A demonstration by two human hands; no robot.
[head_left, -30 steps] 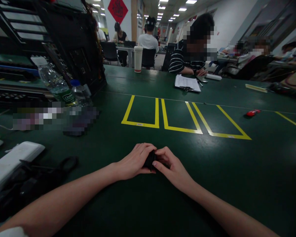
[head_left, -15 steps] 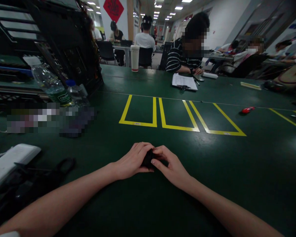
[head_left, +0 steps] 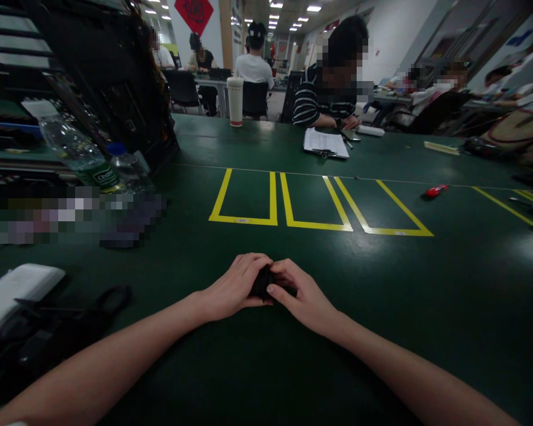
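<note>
A small black object [head_left: 261, 284] is held between my two hands, low over the dark green table [head_left: 320, 337]. Its kind cannot be made out, since fingers cover most of it. My left hand [head_left: 231, 287] wraps round it from the left, fingers over the top and thumb along the near side. From the right, my right hand [head_left: 299, 294] grips its right edge between thumb and fingertips. Beyond the hands, yellow tape outlines [head_left: 244, 221] mark the tabletop.
At left lie a white power strip [head_left: 24, 290], tangled black straps or cables [head_left: 75, 325] and plastic bottles [head_left: 128, 168] beside a black machine frame [head_left: 115, 89]. Further off are a white cup [head_left: 235, 102], a clipboard [head_left: 326, 143], a red object [head_left: 436, 191] and a seated person [head_left: 320, 94].
My view has turned slightly, so the surroundings shift left at the right side and the hands appear a little further left. Both hands keep their hold on the black object.
</note>
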